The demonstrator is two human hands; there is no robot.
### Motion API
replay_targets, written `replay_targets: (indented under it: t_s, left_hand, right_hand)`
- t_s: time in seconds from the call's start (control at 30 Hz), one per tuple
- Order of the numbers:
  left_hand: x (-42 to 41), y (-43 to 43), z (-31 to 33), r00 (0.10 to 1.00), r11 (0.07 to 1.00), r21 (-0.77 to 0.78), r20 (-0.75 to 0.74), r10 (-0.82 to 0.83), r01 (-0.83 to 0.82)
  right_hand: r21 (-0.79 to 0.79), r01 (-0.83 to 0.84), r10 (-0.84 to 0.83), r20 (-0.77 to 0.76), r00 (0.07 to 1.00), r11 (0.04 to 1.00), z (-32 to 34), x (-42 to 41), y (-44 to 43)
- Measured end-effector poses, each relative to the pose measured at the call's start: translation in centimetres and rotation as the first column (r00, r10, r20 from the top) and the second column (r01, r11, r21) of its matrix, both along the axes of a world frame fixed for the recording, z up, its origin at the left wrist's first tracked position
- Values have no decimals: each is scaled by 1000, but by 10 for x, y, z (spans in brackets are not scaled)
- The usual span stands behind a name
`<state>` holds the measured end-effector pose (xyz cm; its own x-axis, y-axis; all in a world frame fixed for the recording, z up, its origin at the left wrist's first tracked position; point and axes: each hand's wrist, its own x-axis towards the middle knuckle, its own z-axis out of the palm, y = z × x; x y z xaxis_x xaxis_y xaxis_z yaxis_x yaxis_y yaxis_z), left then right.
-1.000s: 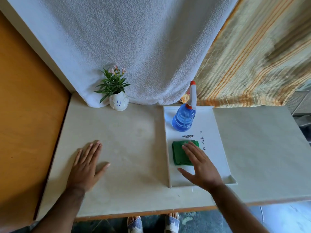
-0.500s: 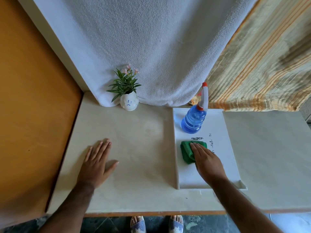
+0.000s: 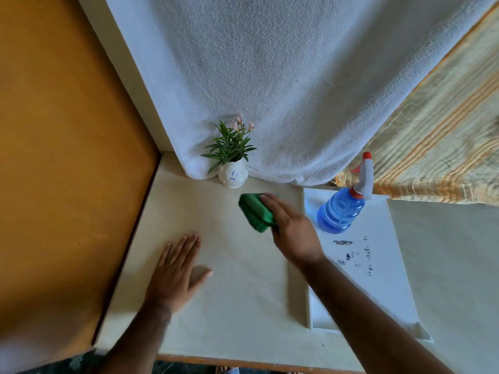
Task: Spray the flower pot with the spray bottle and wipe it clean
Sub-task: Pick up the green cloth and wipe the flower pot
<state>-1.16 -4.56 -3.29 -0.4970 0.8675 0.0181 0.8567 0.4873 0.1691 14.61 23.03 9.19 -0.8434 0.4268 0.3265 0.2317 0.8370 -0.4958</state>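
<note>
A small white flower pot (image 3: pixel 233 176) with a green plant and pink blooms stands at the back of the table against the white towel. My right hand (image 3: pixel 291 228) grips a folded green cloth (image 3: pixel 255 215) over the table, a short way in front and to the right of the pot. A blue spray bottle (image 3: pixel 340 211) with a white and red trigger head stands upright at the far end of the white tray (image 3: pixel 388 271). My left hand (image 3: pixel 176 273) lies flat on the table, fingers spread, holding nothing.
A cream table (image 3: pixel 243 298) carries everything. An orange panel (image 3: pixel 67 168) rises along its left side. A white towel (image 3: pixel 283 85) and a striped curtain (image 3: pixel 442 147) hang behind. Dark specks (image 3: pixel 351 252) mark the tray's middle.
My right hand closed on the green cloth, lifted it off the tray and carried it left and forward toward the pot. The left hand stayed flat. The view shifted left.
</note>
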Motion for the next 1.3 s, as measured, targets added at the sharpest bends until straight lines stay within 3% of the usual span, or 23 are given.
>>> replay_targets:
  t_s: [0.2,0.5,1.3]
  left_hand:
    - [-3,1,-4,999,999,-28,23,23,-22]
    - [-4,-2,-6,1000,999,27,14,22,-23]
    - [-5,-2,-6,1000,999,46,5,21,-21]
  right_hand:
    - [168,-71,68,25,997,983,-27,-79,-1]
    - [372,-173,167,47,985,912,-51,-121,18]
    - [327,-292,273,105,956,899,-67,-116,34]
